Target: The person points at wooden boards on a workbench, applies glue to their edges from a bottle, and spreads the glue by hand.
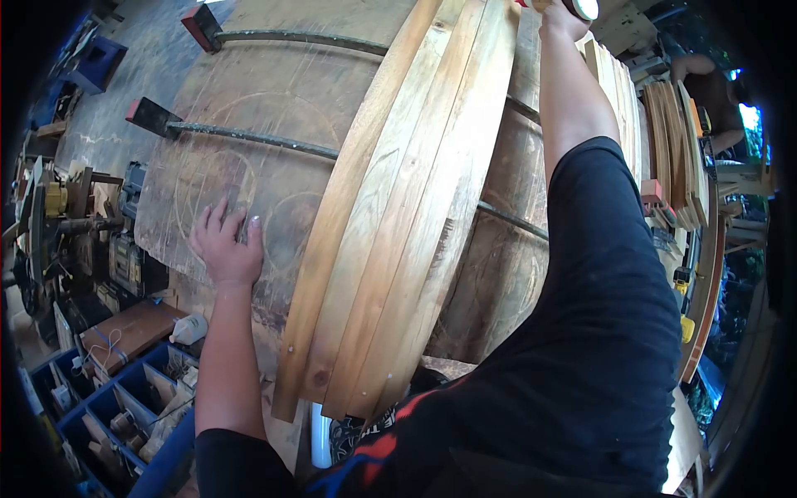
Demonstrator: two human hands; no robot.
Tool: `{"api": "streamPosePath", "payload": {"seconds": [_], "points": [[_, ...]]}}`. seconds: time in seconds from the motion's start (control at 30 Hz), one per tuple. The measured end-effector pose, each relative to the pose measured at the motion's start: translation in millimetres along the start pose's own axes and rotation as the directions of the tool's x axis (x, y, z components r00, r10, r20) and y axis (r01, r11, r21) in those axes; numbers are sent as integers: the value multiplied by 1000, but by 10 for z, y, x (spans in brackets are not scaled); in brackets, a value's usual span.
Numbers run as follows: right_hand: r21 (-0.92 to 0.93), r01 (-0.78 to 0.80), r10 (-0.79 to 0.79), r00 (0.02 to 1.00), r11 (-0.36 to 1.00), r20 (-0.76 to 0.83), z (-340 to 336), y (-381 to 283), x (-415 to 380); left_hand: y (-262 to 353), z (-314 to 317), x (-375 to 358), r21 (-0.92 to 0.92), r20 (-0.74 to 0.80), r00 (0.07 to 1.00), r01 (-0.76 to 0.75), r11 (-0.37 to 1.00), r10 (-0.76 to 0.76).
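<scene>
My left hand rests low over the worktable with its fingers spread and nothing in them. To its right, several long wooden boards lie side by side across dark bar clamps. At the top edge, my right hand is wrapped round a white bottle with a bit of red showing at its other end; the frame cuts off part of it. One bar clamp runs beneath the boards just above my left hand, and a second bar clamp crosses further up. Both have red-faced end blocks.
At lower left stands a blue divided crate with wood scraps, beside a white jug. A black toolbox sits left of the table. Stacked boards stand on the right, where another person is partly visible.
</scene>
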State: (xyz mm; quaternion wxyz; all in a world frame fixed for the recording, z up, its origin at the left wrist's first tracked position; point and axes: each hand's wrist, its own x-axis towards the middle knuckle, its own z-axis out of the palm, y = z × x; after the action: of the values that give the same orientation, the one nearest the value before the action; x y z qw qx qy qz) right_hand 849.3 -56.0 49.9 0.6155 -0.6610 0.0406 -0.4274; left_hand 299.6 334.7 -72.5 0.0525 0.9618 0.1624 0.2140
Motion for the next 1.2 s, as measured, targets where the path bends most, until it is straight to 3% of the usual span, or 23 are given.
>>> {"api": "streamPosePath", "payload": {"seconds": [1.2], "points": [[-41,36,-36,999,999,1,53,209,179,21,-17,8,7,24,1000,20,1000,-20]]}}
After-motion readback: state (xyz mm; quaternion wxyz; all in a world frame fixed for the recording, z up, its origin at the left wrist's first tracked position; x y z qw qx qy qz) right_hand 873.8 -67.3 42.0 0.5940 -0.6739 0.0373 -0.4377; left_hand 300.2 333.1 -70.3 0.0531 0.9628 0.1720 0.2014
